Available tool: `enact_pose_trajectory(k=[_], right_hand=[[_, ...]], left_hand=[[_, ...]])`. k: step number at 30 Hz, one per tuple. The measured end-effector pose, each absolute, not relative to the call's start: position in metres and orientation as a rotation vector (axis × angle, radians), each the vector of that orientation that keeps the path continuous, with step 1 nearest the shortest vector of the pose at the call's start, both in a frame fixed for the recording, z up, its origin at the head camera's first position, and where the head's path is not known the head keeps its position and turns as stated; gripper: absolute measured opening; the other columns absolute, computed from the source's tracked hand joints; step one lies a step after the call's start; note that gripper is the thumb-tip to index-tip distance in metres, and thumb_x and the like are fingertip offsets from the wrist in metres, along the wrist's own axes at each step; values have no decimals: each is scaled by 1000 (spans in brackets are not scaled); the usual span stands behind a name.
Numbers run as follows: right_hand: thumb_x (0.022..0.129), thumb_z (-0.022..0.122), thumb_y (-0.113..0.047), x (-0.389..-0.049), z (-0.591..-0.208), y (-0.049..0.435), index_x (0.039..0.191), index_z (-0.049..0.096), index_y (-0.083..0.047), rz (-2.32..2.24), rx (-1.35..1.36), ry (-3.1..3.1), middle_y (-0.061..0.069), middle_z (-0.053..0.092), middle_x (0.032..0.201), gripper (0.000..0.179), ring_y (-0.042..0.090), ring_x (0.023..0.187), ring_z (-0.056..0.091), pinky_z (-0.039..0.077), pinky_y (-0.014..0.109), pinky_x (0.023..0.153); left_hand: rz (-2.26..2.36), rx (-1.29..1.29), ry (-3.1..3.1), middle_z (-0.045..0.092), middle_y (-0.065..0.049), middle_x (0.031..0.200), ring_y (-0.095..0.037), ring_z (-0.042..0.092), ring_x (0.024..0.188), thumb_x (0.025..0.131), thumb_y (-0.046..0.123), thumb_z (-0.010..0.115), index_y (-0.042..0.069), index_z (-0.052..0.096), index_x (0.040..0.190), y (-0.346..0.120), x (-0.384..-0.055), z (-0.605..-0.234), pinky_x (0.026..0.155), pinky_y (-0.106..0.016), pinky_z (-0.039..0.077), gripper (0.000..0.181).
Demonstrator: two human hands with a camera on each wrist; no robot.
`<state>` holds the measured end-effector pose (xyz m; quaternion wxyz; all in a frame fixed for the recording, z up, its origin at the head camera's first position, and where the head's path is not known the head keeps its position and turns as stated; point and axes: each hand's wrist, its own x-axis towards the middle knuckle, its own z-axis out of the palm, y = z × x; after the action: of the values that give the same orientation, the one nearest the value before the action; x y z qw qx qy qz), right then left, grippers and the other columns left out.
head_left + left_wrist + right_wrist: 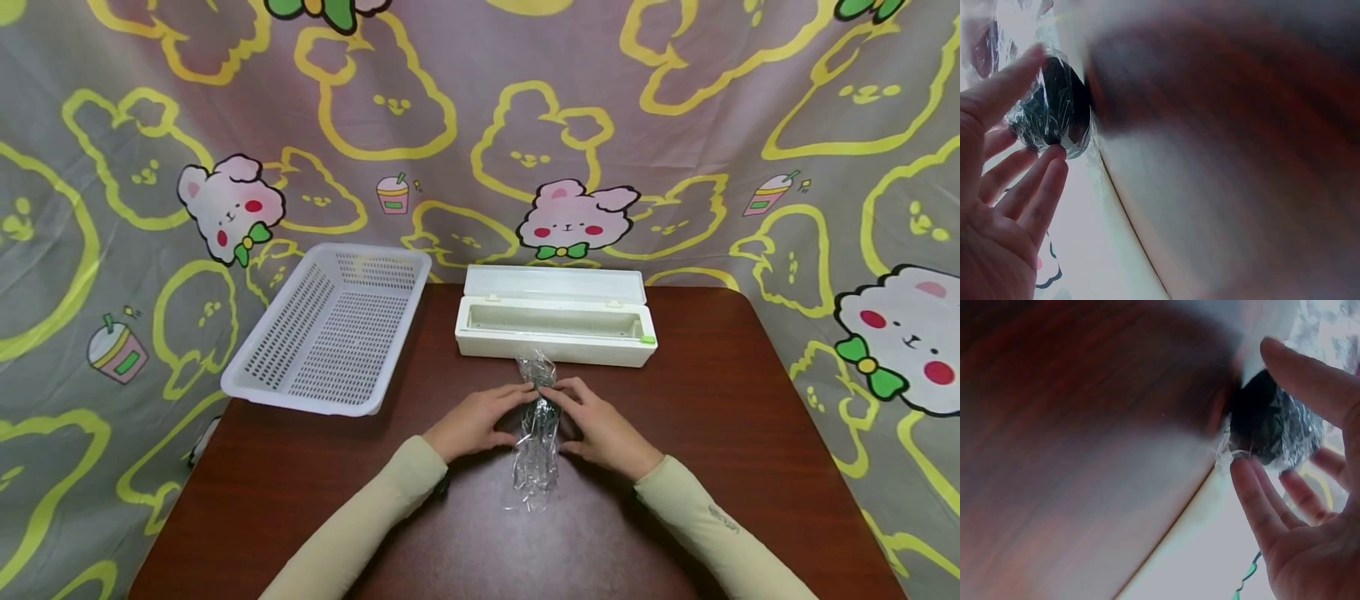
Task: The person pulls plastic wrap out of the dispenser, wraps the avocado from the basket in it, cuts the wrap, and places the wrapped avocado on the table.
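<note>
A dark object in crinkled clear plastic film (538, 417) lies lengthwise on the table in the head view. Its kind is hidden by the film. My left hand (480, 421) is at its left side, the fingers fairly straight and the fingertips touching the wrapping near its far part. From the other side my right hand (603, 429) mirrors this, fingertips also on the film. Both thumbs point in toward the near part. In the left wrist view the wrapped end (1057, 109) shows between thumb and fingers; the right wrist view shows the dark wrapped end (1266, 422) likewise.
Just beyond the wrapped object stands a long white box (555, 346), its lid (555, 283) raised and a green piece (648, 339) at its right front. A white perforated basket (300, 400) sits at the left on the brown table (720, 392). Patterned cloth (465, 183) hangs behind.
</note>
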<state>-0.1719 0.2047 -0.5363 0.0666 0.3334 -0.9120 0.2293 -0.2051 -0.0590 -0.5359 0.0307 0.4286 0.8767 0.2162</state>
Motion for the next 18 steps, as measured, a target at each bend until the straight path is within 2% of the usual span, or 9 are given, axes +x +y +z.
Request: enact_pose_trajectory(k=[5,9,12,15,18], right_hand=[[66,99,-15,-172,-537,197,154,47,-6,608,997,-2777,17,49,141,103,30,121,62,57,44,98],[70,96,-16,-173,-536,192,151,49,-3,553,972,-2769,18,51,137,94,28,112,65,59,42,92],[76,92,-18,-173,-535,192,149,52,-2,547,956,-2761,19,52,135,84,27,106,66,59,42,88],[83,87,-19,-173,-535,194,148,53,-2,555,950,-2765,19,52,136,75,27,106,68,59,43,88],[88,82,-17,-174,-536,195,149,53,-3,568,933,-2778,18,52,137,68,28,107,68,59,43,88]], left_hand=[[633,1285,2719,45,-6,162,-26,57,137,90,35,81,16,46,157,-56,-204,-533,114,-38,47,78],[641,1284,2705,44,-5,163,-25,54,141,97,36,74,16,45,157,-57,-203,-533,116,-38,45,70],[628,1313,2683,41,-5,165,-25,52,142,100,29,71,16,43,159,-59,-204,-533,115,-38,46,67],[606,1347,2668,39,-6,166,-24,51,143,97,23,74,16,40,160,-60,-206,-533,115,-38,46,72],[601,1337,2680,40,-6,165,-25,51,143,92,25,80,16,41,160,-59,-205,-532,115,-38,46,78]])
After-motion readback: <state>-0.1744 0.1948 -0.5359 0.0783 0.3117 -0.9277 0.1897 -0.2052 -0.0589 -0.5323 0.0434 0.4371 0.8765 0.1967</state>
